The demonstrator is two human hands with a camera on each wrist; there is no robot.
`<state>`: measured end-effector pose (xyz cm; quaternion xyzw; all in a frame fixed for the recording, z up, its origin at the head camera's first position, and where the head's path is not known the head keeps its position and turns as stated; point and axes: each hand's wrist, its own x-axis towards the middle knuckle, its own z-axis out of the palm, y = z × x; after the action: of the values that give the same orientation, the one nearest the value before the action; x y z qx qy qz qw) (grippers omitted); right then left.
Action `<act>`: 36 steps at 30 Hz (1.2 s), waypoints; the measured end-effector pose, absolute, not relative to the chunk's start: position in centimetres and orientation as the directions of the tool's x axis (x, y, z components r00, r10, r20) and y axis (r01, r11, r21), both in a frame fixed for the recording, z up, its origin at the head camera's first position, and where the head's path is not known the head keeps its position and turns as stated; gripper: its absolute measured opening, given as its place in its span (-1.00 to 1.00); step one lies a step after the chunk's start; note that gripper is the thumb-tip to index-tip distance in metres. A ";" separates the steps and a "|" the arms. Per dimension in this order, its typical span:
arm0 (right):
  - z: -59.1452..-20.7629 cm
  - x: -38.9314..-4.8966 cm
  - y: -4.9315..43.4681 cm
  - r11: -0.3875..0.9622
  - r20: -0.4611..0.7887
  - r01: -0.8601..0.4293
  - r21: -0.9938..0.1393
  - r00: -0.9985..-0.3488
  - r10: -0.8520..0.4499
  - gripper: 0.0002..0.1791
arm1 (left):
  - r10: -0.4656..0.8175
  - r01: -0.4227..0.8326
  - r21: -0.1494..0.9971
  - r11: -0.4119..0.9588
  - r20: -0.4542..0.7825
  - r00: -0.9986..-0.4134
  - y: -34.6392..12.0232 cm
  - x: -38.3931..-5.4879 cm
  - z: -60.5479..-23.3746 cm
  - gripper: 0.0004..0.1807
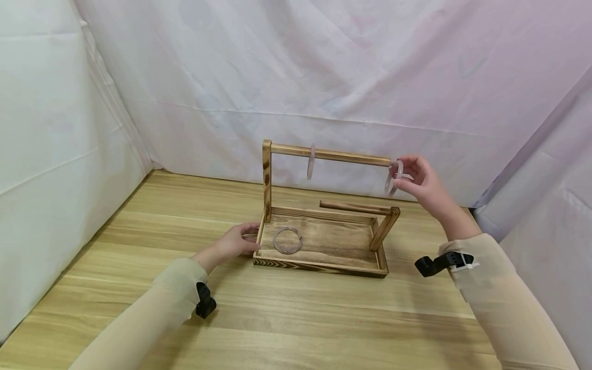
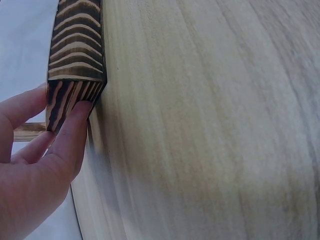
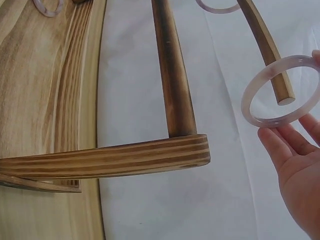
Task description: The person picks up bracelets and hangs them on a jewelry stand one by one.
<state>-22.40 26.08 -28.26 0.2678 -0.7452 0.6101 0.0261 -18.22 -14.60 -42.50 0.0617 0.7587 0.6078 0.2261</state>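
In the head view a wooden bracelet stand has a shallow tray point(image 1: 319, 267), an upper bar point(image 1: 351, 156) and a lower bar point(image 1: 356, 207). My right hand point(image 1: 423, 180) pinches a pale translucent bangle point(image 3: 260, 92) at the upper bar's free right end. The bar's tip point(image 3: 285, 100) shows through the ring in the right wrist view. A second bangle point(image 1: 311, 162) hangs on the upper bar, left of its middle. Another bangle point(image 1: 288, 240) lies flat inside the tray. With thumb and fingers, my left hand point(image 2: 40, 165) holds the tray's left end.
The stand sits on a wood-grain table point(image 1: 287, 318). A post point(image 1: 266, 180) carries the upper bar at the left; a shorter leaning post point(image 1: 385, 229) carries the lower bar at the right. White cloth point(image 1: 324, 67) hangs behind and at both sides.
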 end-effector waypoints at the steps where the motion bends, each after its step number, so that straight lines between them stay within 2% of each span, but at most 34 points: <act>1: -28.2 -22.5 26.1 0.106 0.367 -0.430 -0.896 -0.855 -0.367 -0.66 | 0.365 -0.187 0.950 0.250 -0.271 -0.891 -14.6 -18.2 -42.5 -0.28; 10: -27.7 -22.8 25.8 0.175 0.327 -0.404 -0.898 -0.879 -0.347 -0.57 | 0.355 -0.203 0.948 0.247 -0.283 -0.891 -14.6 -18.2 -42.5 -0.28; 36: -26.2 -24.2 25.0 0.158 0.314 -0.395 -0.905 -0.870 -0.379 -0.55 | 0.354 -0.193 0.945 0.265 -0.281 -0.892 -14.7 -18.4 -42.4 -0.28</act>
<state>-24.15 24.99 -26.16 0.2545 -0.7610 0.5967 0.0066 -18.40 -14.72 -42.42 0.0528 0.7624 0.6041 0.2260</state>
